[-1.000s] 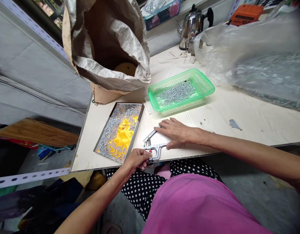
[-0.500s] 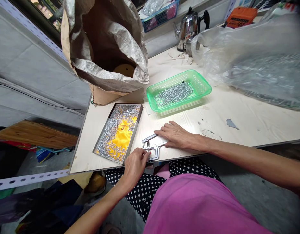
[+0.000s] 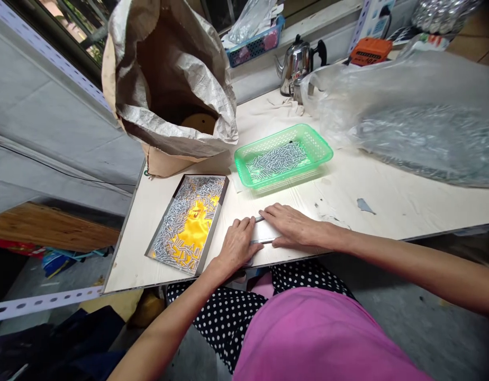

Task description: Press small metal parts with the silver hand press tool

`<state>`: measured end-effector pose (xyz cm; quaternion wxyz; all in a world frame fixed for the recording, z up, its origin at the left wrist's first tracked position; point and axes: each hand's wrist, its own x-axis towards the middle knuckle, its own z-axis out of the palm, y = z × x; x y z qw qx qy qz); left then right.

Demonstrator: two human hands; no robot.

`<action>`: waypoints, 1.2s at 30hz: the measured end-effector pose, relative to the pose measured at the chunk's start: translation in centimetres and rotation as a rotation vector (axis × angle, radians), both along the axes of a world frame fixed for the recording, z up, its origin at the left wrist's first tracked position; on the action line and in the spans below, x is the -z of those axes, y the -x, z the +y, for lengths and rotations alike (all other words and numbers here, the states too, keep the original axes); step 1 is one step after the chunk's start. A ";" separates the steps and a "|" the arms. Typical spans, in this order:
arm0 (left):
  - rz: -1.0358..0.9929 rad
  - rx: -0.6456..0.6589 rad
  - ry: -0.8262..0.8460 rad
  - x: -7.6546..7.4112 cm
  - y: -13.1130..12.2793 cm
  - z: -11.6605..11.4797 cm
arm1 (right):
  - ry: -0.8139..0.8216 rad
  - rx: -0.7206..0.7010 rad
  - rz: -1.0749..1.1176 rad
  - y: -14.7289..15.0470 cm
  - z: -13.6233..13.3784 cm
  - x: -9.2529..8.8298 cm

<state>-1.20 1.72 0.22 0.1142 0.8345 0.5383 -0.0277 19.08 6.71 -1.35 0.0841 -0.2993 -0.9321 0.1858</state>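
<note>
On the table's front edge lies a grey metal hand tool [image 3: 259, 218] with two long arms, like a plier or a squeeze handle. My left hand [image 3: 237, 243] is closed over its left end, fingers on the upper arm and thumb along the lower one, which hides the spring and jaw there. Across the right ends of the arms, my right hand [image 3: 290, 226] grips with fingers above and thumb below. Left of my hands, a shallow tray [image 3: 210, 248] holds many small metal springs or pins on yellow material. A green basket [image 3: 284, 181] with similar small metal pieces stands behind.
A large open paper sack [image 3: 165, 159] stands at the table's back left. Clear plastic bags [image 3: 419, 127] full of metal pieces fill the right. A steel kettle [image 3: 296, 66], a blue basket [image 3: 256, 45] and an orange box [image 3: 370, 51] sit at the back.
My left hand has gone from pinching at the tool's lower left end to lying over that end, covering the spring. My right hand stays at the arm ends. The view has shifted slightly.
</note>
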 end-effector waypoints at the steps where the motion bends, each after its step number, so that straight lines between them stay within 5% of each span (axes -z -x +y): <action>1: 0.004 -0.003 -0.003 0.0 -0.1 0.0 | -0.011 0.004 -0.005 -0.1 -0.1 0.0; 12: -0.039 0.023 -0.024 0.6 -0.4 2.0 | -0.009 0.029 -0.124 0.5 1.2 -1.3; 21: 0.035 -0.001 -0.026 0.1 -1.0 1.9 | -0.061 0.050 -0.110 1.1 1.1 0.2; 26: -0.043 -0.114 -0.209 1.3 -1.6 -0.4 | -0.075 0.031 -0.053 -0.1 2.2 0.2; 31: -0.188 -0.041 -0.355 4.0 -3.1 -4.4 | -0.087 -0.029 0.015 -1.1 2.5 0.9; 36: -0.321 -0.033 -0.340 4.8 -3.6 -6.2 | -0.206 0.137 -0.114 0.8 2.3 1.0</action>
